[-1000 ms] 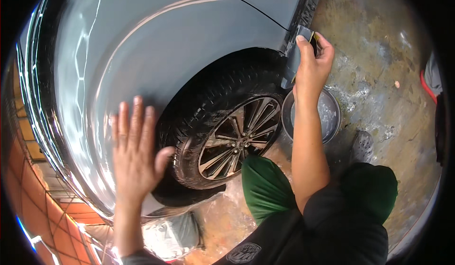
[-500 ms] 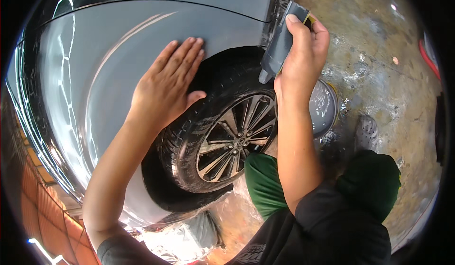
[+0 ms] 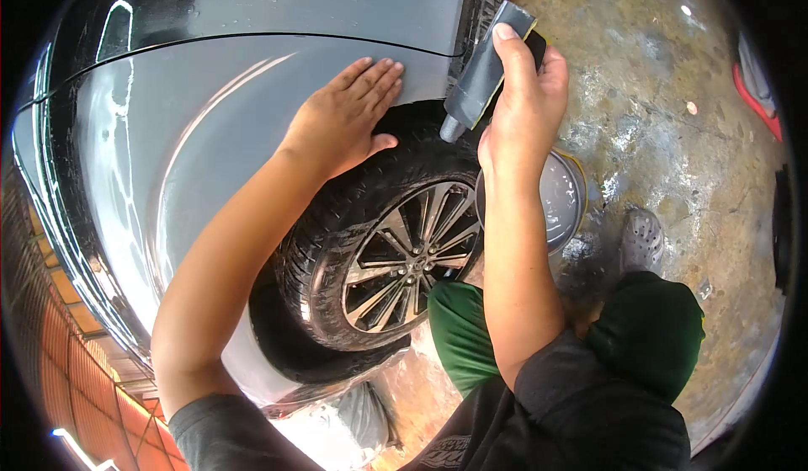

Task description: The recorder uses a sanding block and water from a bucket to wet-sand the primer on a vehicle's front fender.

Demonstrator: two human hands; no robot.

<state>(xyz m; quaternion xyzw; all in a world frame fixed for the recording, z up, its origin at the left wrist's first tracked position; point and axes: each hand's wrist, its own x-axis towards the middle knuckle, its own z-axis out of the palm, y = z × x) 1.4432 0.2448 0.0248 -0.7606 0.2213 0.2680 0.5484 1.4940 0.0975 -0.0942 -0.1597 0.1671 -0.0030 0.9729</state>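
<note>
My left hand (image 3: 343, 121) lies flat on the grey car fender (image 3: 231, 147), its fingers stretched out just above the wheel arch. Its thumb sticks out over the edge towards the black tyre (image 3: 307, 277). In my right hand (image 3: 528, 105) is what looks like a sanding block (image 3: 488, 71), wrapped in a dark grey sheet with a thin yellow edge. The thumb presses on its upper face and the fingers curl behind it. I hold it tilted, off the bodywork, with one flap of the sheet hanging towards the tyre.
A round bucket (image 3: 562, 202) of greyish liquid stands on the wet, stained floor (image 3: 640, 92) beside the wheel (image 3: 411, 260). My knees in green cloth are close to the wheel, and a grey clog (image 3: 642, 239) shows at the right. A red-edged object (image 3: 757, 105) lies at the far right.
My left hand has slid to the right along the fender, above the wheel arch. The right hand, still holding the block, has shifted slightly left; the whole view has moved a little.
</note>
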